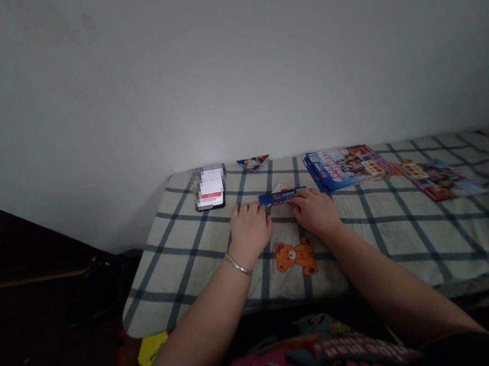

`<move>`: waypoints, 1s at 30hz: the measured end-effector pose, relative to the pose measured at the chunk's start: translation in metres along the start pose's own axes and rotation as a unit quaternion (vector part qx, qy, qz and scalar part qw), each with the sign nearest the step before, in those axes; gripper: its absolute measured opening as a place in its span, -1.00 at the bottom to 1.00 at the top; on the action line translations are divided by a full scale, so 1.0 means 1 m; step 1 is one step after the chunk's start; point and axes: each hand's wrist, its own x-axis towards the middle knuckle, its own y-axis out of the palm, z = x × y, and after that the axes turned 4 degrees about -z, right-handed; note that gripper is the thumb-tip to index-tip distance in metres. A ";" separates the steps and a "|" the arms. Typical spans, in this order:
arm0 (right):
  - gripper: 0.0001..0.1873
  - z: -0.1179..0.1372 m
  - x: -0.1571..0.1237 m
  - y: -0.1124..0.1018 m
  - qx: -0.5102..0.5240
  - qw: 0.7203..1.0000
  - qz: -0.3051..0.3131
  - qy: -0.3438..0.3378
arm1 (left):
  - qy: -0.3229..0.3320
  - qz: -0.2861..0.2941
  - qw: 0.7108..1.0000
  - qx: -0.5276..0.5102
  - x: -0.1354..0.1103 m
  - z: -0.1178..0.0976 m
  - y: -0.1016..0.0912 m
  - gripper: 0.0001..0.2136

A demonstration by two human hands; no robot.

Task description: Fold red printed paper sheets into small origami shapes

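Resting side by side at the far part of a cloth-covered bed or table (369, 243), the left hand (251, 232) and right hand (316, 211) have a blue printed paper strip (282, 196) between them. Seen from the person, the strip lies at about 2 o'clock from the left hand and 10 o'clock from the right. Its long axis runs crosswise, left to right, with the right end tipped slightly toward 3 o'clock and a little farther away. A white piece (279, 189) sticks up from its far edge near the middle.

The left fingers (242, 210) are slightly curled and reach the strip's left end. The right fingers (300, 196) lie over its right end. Neither hand is clenched into a fist, but whether either one is gripping the strip or only touching it cannot be told.

A metal bangle (237, 264) circles the left wrist. A teddy bear print (295, 257) sits at 6 o'clock from the strip, between the hands. A phone (210, 196) with a blurred screen lies at 10 o'clock from the left hand, and a stack of blue brochures (346, 167) lies at 1 o'clock from the right. A colourful leaflet (440, 179) lies farther off at 3 o'clock.
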 end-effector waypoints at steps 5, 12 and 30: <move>-0.69 -0.009 -0.001 0.000 -0.013 0.999 -0.013 0.032 | -0.005 -0.005 1.000 0.017 0.000 0.002 0.000 -0.79; -0.73 -0.023 -0.004 -0.001 -0.025 0.995 -0.047 0.082 | -0.010 -0.015 1.000 -0.005 -0.001 0.004 0.001 -0.79; -0.77 -0.022 0.000 0.009 0.084 0.991 -0.058 -0.086 | -0.065 -0.046 0.995 -0.061 0.001 0.015 0.015 -0.54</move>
